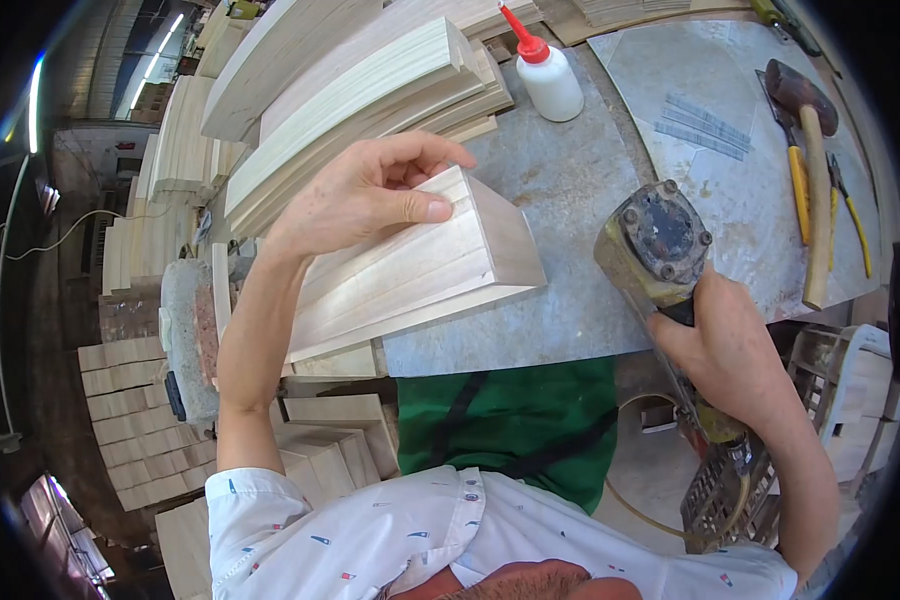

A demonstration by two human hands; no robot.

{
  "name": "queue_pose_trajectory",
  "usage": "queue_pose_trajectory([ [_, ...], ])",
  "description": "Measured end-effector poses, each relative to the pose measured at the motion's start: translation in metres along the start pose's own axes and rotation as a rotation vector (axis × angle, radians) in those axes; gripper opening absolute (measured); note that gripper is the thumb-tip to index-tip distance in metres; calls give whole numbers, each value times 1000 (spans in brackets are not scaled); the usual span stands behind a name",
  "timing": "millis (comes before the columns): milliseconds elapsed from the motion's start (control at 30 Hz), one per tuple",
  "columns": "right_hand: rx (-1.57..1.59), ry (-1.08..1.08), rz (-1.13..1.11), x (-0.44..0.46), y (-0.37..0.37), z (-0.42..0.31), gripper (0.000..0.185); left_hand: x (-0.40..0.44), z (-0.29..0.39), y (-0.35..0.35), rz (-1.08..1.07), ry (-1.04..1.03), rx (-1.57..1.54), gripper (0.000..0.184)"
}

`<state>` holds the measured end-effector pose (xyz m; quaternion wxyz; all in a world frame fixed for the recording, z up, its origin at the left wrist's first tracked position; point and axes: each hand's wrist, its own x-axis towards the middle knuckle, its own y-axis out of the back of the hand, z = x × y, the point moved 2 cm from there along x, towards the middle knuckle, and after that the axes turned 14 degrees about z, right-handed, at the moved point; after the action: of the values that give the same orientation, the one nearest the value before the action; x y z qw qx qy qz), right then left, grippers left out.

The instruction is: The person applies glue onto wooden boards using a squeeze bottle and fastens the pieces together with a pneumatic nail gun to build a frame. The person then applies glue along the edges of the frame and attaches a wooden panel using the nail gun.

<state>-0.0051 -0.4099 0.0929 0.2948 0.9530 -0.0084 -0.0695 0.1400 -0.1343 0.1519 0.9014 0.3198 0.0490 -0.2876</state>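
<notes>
My left hand (380, 195) grips the upper edge of a pale wooden box (400, 270), thumb on the outer face and fingers curled over the rim. The box lies on the grey metal tabletop (510, 335), its end panel (510, 240) facing right. My right hand (720, 340) is wrapped round the handle of a pneumatic nail gun (660, 240), its round black cap uppermost. The gun is held to the right of the box, apart from it. Its nose is hidden from this view.
Behind the box stand stacked boards (370, 110) and a white glue bottle (552, 88) with a red nozzle. Nail strips (705, 125), a mallet (812, 150) and yellow-handled pliers (852, 220) lie at the right. A black crate (720, 490) sits below, near the air hose (630, 505).
</notes>
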Motion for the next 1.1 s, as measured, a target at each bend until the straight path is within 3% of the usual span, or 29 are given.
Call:
queue_pose_trajectory([
  [200,26,29,46,-2,-4,3,36,-1,-7,-6,219,87,-52,25],
  [400,2,17,47,-4,-6,4,37,-2,-15,-8,294,93,-213,25],
  [1100,16,-1,39,-5,-6,0,38,-9,-15,-12,364,98,-228,22],
])
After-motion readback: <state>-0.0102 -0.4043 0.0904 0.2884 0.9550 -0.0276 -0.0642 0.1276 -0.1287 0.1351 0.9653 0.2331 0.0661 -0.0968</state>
